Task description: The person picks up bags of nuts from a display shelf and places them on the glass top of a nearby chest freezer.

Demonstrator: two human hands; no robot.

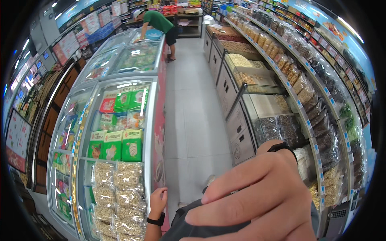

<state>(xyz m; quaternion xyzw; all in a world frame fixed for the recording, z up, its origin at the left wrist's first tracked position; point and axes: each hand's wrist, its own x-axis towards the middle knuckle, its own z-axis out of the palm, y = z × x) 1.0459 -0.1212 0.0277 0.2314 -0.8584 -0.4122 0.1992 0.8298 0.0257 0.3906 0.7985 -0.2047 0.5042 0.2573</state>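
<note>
My right hand (pixel 257 197) looms large, close in front at the lower right. Its fingers point left, stretched out and slightly bent, and nothing shows in them. A black band (pixel 283 150) circles that wrist. Lower down at the middle, my left hand (pixel 158 201) hangs beside the freezer's right edge, its fingers loosely curled and apart, with no object visible in it. A black watch (pixel 157 219) sits on that wrist. Nearest to it, clear bags of pale beige pieces (pixel 128 193) lie in rows on the chest freezer (pixel 149 116).
Through the freezer's glass show green food packages (pixel 111 145). An aisle (pixel 189 104) of grey tiles runs ahead. On its right stand bins of dry goods (pixel 241 60) and shelves of bagged foods (pixel 297 80). A person in a green shirt (pixel 159 22) bends over the far freezer, near a blue basin (pixel 153 34).
</note>
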